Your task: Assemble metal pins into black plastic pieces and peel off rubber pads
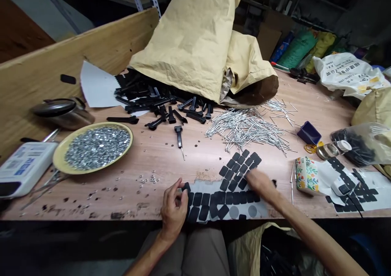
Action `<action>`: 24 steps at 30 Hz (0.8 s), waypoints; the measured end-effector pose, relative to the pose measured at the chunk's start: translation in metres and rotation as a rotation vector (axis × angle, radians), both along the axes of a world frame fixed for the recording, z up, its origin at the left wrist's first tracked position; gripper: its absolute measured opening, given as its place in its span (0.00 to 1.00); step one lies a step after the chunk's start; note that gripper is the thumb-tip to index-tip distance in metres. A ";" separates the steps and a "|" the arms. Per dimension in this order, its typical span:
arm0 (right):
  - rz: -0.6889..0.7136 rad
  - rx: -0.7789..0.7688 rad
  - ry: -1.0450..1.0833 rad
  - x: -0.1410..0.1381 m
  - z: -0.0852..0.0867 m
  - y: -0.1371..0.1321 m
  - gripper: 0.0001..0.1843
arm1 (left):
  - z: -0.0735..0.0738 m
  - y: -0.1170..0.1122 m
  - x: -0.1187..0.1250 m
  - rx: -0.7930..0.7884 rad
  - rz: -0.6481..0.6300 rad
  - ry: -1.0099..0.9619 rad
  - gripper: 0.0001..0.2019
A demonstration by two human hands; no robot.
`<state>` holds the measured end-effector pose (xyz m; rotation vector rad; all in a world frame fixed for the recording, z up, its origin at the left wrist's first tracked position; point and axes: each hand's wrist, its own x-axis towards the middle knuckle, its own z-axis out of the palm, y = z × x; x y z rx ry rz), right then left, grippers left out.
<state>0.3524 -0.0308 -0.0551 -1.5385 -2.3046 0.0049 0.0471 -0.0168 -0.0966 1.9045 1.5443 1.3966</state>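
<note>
My left hand (173, 207) is at the table's front edge, thumb and fingers curled together around a small black pad (186, 186) at their tips. Rows of similar rounded black pads (206, 199) lie on a pale backing sheet (205, 185), with a few grey round spots where the sheet shows. More black pads (236, 167) form a slanted block beyond it. Over that block's right side, my right hand (259, 184) reaches down with its fingers drawn together; its fingertips are partly hidden. A black plastic part with a metal pin (179, 136) lies farther back.
A yellow bowl of small metal nuts (97, 149) stands left, beside a white scale (26, 168) and a metal pot (62, 113). Behind are black plastic parts (152, 104), metal pins (247, 127) and a paper sack (189, 39). A flowered box (303, 174) sits right.
</note>
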 end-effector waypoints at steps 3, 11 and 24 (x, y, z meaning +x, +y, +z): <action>-0.137 0.044 0.016 0.008 0.001 0.004 0.18 | 0.000 0.000 0.001 0.013 0.007 0.017 0.16; -0.162 0.060 -0.149 0.005 -0.001 0.001 0.18 | 0.000 0.000 0.002 0.004 0.015 0.084 0.16; -0.101 -0.081 -0.217 -0.023 0.002 -0.011 0.15 | 0.001 0.000 0.004 0.042 0.023 0.164 0.17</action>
